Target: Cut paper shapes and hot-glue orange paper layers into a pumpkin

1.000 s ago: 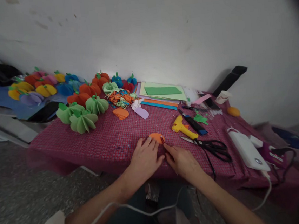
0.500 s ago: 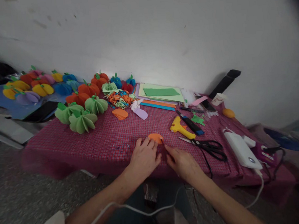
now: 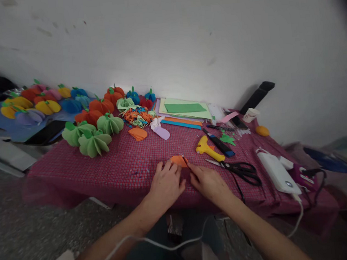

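An orange paper piece (image 3: 179, 160) with a rounded edge lies on the checked cloth in front of me. My left hand (image 3: 165, 183) rests flat with its fingers stretched out, fingertips on the paper's left side. At the paper's right edge, my right hand (image 3: 208, 183) is closed on a thin dark stick-like tool (image 3: 185, 160), its tip touching the paper. Most of that tool is hidden by my fingers, so its kind is unclear. Just right of this hand lie black-handled scissors (image 3: 241, 171) and a yellow glue gun (image 3: 209, 149).
Green paper pumpkins (image 3: 95, 143) stand at left, with more coloured ones behind. Paper shreds (image 3: 137, 116), orange cutouts (image 3: 137, 134), a lilac cutout (image 3: 162, 132) and paper sheets (image 3: 186, 107) lie farther back. A blue-black cutter (image 3: 220, 142) and white power bank (image 3: 278, 173) are at right.
My right hand and the thin tool have shifted slightly up and left along the orange paper's edge. My left hand stays on the paper; the whole view has shifted a little.
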Available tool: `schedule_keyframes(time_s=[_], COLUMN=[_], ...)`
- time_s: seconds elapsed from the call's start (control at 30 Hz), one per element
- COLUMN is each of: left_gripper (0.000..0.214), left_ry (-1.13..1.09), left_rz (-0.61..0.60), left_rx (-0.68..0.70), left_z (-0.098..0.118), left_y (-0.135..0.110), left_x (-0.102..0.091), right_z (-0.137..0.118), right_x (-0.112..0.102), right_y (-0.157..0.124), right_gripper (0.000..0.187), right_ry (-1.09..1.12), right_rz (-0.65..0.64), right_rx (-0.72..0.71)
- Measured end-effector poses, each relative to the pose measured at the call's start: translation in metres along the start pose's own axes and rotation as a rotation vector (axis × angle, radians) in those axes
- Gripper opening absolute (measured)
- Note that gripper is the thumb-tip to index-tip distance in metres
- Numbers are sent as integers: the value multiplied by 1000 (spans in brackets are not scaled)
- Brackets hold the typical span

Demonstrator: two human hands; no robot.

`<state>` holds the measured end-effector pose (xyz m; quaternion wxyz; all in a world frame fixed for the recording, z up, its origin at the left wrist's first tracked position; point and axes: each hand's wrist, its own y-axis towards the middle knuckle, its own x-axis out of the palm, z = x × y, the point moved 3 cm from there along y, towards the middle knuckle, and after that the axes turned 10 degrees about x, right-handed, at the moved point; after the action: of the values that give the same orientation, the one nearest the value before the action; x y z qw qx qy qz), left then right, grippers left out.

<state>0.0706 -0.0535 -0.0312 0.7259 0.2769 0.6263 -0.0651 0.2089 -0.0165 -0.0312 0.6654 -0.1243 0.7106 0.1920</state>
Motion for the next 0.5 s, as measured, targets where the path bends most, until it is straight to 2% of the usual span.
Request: schedule_keyframes(time_s=[0.17, 0.37, 0.5], left_gripper=[34, 34, 35], left_ry=[-5, -12, -9], left_rz=[-6, -12, -16], left_rx=[-5, -19, -21], left_z=[0, 0, 0], left_y=[1, 0, 0], left_x=[-1, 0, -1], right_z=[-1, 23, 18], right_x=[2, 6, 5], right_y=[21, 26, 25], right_gripper=[38, 37, 37], right_ry=[-29, -11, 0], right_rz=[-38, 19, 58], right_rx=[-130, -109, -159])
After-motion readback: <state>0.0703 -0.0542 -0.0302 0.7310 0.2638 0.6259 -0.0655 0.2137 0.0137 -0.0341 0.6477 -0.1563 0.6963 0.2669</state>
